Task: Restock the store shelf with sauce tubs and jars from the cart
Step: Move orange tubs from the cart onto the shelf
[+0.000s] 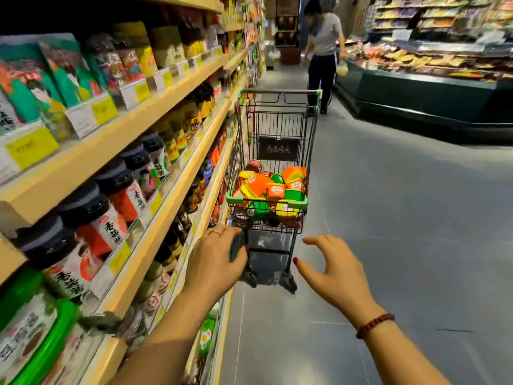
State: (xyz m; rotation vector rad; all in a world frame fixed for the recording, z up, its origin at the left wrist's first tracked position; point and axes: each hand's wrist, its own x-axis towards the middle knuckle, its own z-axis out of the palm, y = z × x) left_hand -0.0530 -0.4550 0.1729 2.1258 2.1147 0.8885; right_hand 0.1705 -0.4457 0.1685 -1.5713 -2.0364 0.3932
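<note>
the cart (277, 126) is standing in the aisle just beside the shelf (155, 126), its handle at the far end. orange, green and yellow sauce tubs (273, 190) are lying heaped in its basket, reaching up to the green rim at the near edge. a few dark jars (243, 219) are showing through the wire at the near left corner. the left hand (215, 259), wearing a ring (214, 232), is reaching to the cart's near left corner with fingers curled over. blur is hiding whether it is gripping anything, so i cannot tell. the right hand (338, 276), wearing a bead bracelet (374, 325), is hovering just short of the near right corner, fingers spread and holding nothing. dark-lidded shelf jars (122, 187) are lining the shelf's front edge. another person (323, 51) is standing beyond the cart's far end, beside a chilled counter (416, 90).
</note>
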